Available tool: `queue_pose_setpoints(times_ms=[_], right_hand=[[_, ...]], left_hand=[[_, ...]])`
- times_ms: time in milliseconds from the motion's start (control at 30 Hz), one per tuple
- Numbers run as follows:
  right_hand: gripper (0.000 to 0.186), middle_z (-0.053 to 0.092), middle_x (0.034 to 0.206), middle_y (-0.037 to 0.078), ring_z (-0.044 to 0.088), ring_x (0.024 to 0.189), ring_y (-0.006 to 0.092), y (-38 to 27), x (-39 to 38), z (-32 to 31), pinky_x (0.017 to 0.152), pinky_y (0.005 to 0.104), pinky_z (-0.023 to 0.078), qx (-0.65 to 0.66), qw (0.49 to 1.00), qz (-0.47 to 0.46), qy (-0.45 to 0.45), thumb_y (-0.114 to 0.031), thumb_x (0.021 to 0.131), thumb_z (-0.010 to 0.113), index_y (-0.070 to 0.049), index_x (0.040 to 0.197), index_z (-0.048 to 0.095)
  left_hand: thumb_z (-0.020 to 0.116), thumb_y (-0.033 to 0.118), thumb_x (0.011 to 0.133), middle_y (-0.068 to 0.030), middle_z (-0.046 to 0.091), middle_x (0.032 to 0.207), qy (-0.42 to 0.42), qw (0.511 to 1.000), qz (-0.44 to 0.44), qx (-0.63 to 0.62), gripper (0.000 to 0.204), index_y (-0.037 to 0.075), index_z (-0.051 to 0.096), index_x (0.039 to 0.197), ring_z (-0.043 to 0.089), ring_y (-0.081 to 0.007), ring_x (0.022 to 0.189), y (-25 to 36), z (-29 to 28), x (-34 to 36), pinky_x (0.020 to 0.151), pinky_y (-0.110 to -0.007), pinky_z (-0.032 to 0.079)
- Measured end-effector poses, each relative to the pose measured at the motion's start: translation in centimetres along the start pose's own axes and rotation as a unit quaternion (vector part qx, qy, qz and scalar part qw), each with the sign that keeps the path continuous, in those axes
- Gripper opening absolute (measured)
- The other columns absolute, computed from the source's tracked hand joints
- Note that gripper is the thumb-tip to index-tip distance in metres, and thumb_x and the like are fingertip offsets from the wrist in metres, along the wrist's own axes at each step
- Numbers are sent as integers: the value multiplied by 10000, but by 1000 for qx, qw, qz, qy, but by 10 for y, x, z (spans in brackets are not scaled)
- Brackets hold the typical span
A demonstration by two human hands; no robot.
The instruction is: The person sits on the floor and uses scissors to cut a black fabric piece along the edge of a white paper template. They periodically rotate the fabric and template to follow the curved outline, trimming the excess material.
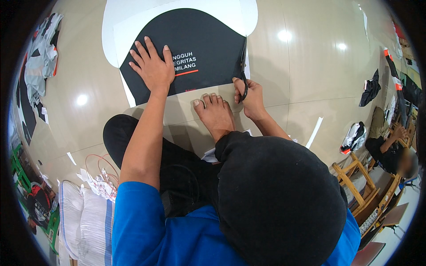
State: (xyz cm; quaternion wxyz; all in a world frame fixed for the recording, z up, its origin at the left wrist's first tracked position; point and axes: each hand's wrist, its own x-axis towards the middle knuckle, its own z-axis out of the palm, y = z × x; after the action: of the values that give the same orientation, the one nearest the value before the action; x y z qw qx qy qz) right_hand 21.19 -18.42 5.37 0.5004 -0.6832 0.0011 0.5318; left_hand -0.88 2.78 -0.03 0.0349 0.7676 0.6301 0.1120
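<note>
A black fabric piece [195, 35] with a curved top, pale printed lettering and a red stripe lies on white paper [246, 15] on the floor. My left hand [152, 66] rests flat on the fabric's left part, fingers spread. My right hand [250, 97] grips black scissors [244, 60] at the handles, with the blades lying along the fabric's right edge. My bare foot [213, 115] is just below the fabric, between my arms.
Fabric piles [42, 66] lie far left, dark pieces [369, 88] and a bundle [353, 136] at right. Sacks [93, 221] and tangled cord [97, 170] are at lower left. A co-worker [379, 146] is at right by wooden furniture [355, 186]. A white strip [314, 133] lies on the tiles.
</note>
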Motion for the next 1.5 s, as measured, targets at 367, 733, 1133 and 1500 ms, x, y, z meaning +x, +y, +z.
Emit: queue_pose_setpoints(times_ms=[367,733,1133,1500], right_hand=[[370,595,695,-18,570,562,99,-51,22,-78,532,280,447,-123,985,38,-117,-407,972,804,-100,829,656],[317,535,606,-29,500,511,75,-160,96,-137,497,266,417,-471,853,1,-225,-212,964,788,-103,730,605],[296,557,625,-26,512,528,79,-190,121,-137,497,267,397,-521,811,4,-266,-286,909,845,-85,774,674],[296,536,594,-41,502,488,63,-199,128,-133,483,264,418,-542,791,0,-283,-186,948,798,-96,746,602]], left_hand=[[445,565,1124,-254,278,1796,12,1000,8,-2,780,108,334,1747,191,-524,1659,1,0,0,1323,-698,114],[446,566,1124,-246,285,1794,16,1000,7,-3,774,119,336,1746,210,-515,1654,-1,-1,0,1325,-695,124],[438,589,1124,-256,273,1797,12,1000,5,-13,786,122,335,1749,188,-527,1661,-1,0,0,1321,-710,101],[433,584,1120,-243,272,1798,9,1000,4,3,788,138,313,1757,191,-506,1664,0,2,-1,1335,-685,115]])
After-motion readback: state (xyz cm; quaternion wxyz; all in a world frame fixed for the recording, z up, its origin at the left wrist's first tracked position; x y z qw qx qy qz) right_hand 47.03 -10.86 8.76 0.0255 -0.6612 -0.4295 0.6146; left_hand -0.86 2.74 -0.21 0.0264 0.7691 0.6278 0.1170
